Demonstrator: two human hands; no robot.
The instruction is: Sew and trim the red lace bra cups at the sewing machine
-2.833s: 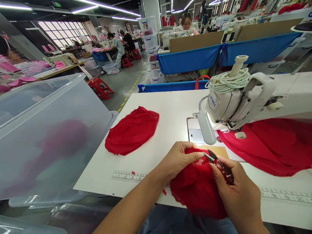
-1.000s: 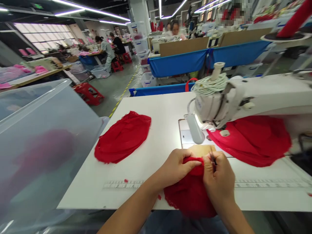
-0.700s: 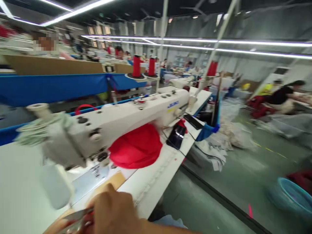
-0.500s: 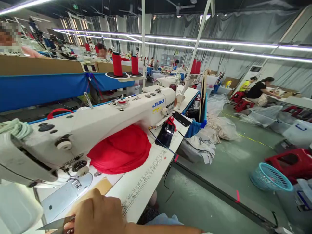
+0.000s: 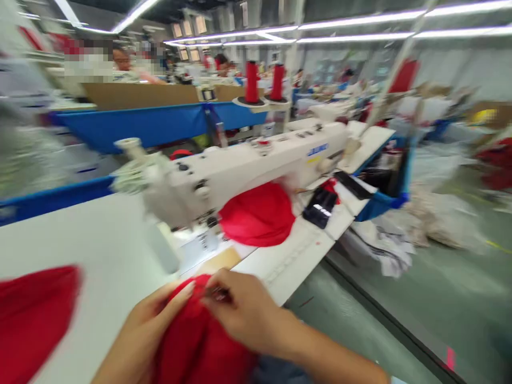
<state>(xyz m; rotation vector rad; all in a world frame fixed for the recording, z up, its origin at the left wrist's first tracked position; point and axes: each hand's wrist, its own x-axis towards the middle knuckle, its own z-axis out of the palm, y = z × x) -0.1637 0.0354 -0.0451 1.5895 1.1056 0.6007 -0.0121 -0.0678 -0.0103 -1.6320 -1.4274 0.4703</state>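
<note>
Head view: the left hand [image 5: 146, 322] pinches red fabric [image 5: 200, 341]; the right hand [image 5: 244, 306], fingers closed around a blurred dark tool [image 5: 221, 294], works near a sewing machine [image 5: 256, 160].

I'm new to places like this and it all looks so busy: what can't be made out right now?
All in the head view:
Tool: mostly hidden by the right hand.
Held cloth: lower end cut off by the bottom edge.
Other cloth: cut off by the left and bottom edges.
Ruler marks: image blur makes them unreadable.
</note>
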